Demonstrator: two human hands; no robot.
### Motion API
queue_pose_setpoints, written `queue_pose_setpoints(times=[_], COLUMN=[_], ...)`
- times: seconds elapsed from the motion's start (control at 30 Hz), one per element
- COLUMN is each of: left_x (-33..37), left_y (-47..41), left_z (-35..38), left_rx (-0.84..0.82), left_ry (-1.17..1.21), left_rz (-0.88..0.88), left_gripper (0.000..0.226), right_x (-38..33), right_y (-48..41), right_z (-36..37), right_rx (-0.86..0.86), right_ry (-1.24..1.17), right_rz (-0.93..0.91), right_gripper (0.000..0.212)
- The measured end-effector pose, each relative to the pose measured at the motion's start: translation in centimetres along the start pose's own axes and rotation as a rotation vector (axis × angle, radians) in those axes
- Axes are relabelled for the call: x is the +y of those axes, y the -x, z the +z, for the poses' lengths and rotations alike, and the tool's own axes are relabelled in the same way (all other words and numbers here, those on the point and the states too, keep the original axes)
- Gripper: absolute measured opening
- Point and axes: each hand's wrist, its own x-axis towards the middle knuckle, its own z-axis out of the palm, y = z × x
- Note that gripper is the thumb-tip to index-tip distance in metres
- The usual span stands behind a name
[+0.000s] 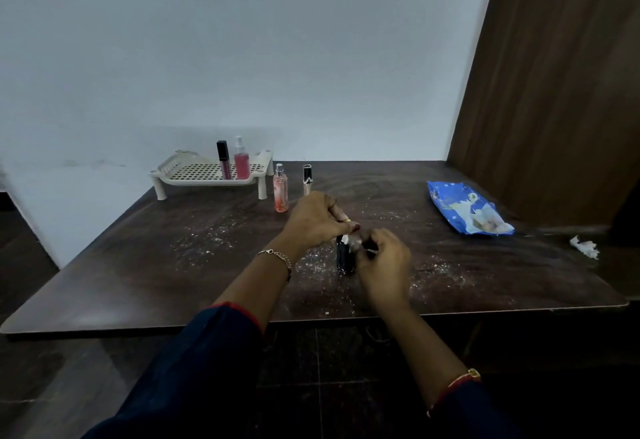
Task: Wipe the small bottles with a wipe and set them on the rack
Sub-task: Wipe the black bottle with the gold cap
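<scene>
A small dark bottle [345, 255] stands upright on the table in front of me. My left hand [317, 218] grips its top from above. My right hand [383, 260] pinches a white wipe [354, 242] against the bottle's upper right side. A cream rack [207, 172] stands at the back of the table with a dark lip-gloss tube [223, 159] and a pink spray bottle [241, 158] upright on it. To the right of the rack, on the table, stand an orange-pink spray bottle [280, 189] and a slim tube with a black cap [307, 179].
A blue pack of wipes [464, 208] lies at the right of the dark wooden table [138, 265]. A crumpled used wipe [585, 246] sits near the right edge. White crumbs speckle the tabletop. A wall stands behind and a brown wooden panel [554, 75] at the right.
</scene>
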Motion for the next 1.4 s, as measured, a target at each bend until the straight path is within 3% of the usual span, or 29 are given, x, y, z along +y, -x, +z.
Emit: queue_pose_setpoints(times=[0.1, 0.27, 0.5, 0.6, 0.7, 0.9, 1.1, 1.2, 1.4], left_x=[-0.2, -0.3, -0.2, -0.5, -0.8, -1.1, -2.5, -3.7, -4.4], left_y=[-0.1, -0.2, -0.1, 0.0, 0.1, 0.8, 1.6, 1.8, 2.6], left_z=[-0.1, -0.2, -0.2, -0.4, -0.6, -0.8, -1.7, -2.4, -2.7], left_rx=[0.012, 0.011, 0.017, 0.006, 0.005, -0.033, -0.003, 0.009, -0.028], left_ry=[0.005, -0.001, -0.008, 0.042, 0.079, 0.147, 0.146, 0.18, 0.266], left_rz=[-0.002, 0.0, -0.004, -0.022, -0.046, -0.022, -0.002, -0.015, -0.026], left_gripper=[0.023, 0.019, 0.019, 0.019, 0.022, 0.019, 0.017, 0.015, 0.014], right_x=[0.4, 2.1, -0.4, 0.0, 0.8, 0.5, -0.4, 0.9, -0.6], right_y=[0.5, 1.6, -0.1, 1.1, 2.0, 0.4, 0.2, 0.9, -0.8], right_z=[0.2, 0.5, 0.5, 0.8, 0.6, 0.0, 1.5, 1.4, 0.9], right_rx=[-0.017, -0.216, -0.031, -0.072, -0.136, -0.067, -0.138, -0.178, -0.278], right_ry=[-0.037, -0.05, -0.006, -0.01, -0.013, -0.061, -0.232, -0.217, -0.312], right_rz=[0.028, 0.135, -0.047, -0.079, -0.037, 0.036, 0.122, 0.193, 0.201], right_gripper=[0.016, 0.011, 0.012, 0.01, 0.012, 0.023, 0.006, 0.032, 0.028])
